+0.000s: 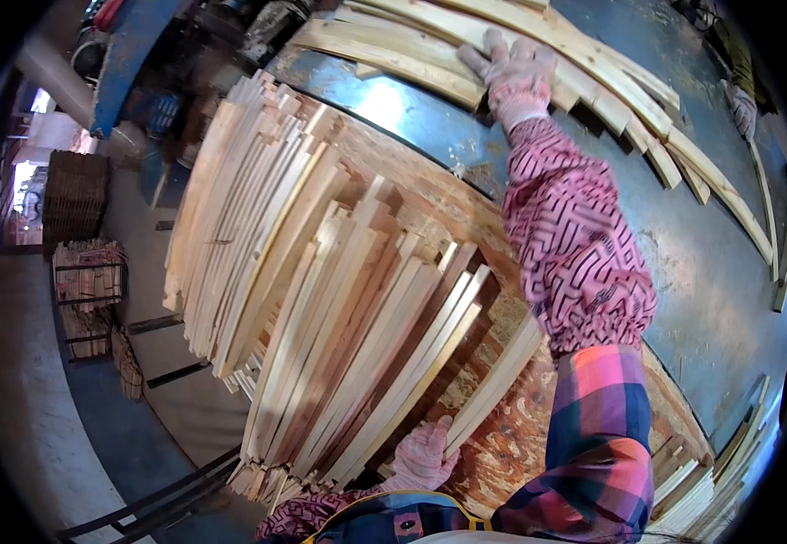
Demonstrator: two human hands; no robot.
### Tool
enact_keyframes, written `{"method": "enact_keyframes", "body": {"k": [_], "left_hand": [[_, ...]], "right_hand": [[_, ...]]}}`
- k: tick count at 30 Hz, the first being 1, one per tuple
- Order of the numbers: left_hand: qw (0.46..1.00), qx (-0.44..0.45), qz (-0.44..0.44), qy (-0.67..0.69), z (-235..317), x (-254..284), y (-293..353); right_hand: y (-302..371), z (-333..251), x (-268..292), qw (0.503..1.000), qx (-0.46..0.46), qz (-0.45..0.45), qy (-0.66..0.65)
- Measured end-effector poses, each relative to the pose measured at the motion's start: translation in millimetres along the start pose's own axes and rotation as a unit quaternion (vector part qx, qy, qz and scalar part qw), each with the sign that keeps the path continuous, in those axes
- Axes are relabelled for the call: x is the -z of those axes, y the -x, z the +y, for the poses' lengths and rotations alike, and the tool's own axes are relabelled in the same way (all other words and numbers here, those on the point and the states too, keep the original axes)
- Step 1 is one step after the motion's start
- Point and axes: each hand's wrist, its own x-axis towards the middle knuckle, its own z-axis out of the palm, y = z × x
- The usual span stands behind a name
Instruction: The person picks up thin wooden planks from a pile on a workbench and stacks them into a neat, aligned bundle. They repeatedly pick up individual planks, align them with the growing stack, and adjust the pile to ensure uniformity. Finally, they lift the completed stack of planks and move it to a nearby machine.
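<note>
My right hand [513, 74], in a pale pink glove, reaches far across the blue metal table [593, 181]. Its fingers are spread over light wooden strips [584, 82] lying there, and it grips none of them. Close to my body, my left hand [422, 456], gloved the same way, closes at the near end of a single wooden strip [499, 381]. That strip slants over a rough chipboard panel [502, 444]. Just left of it lies a big stack of wooden strips [348, 308], packed side by side. The left hand's palm side is hidden.
Another person's gloved hand [741, 111] is at the table's far right, by a thin strip. More strips [684, 494] lie at the lower right. Bundled wood on a rack [89, 276] and a woven basket [76, 195] stand at the left. Black metal bars [153, 503] stick out at lower left.
</note>
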Motion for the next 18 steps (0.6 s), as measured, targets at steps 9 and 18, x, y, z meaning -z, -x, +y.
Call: {"method": "enact_keyframes", "body": {"k": [9,18], "left_hand": [[0.999,-0.018,0.024,-0.014,-4,0,6],[1.000,0.014,-0.013,0.013,-22,-19,24]], "right_hand": [[146,151,23,0.988,-0.090,-0.095,-0.079],[549,56,82,0.881,-0.404,-0.192,-0.155]]}}
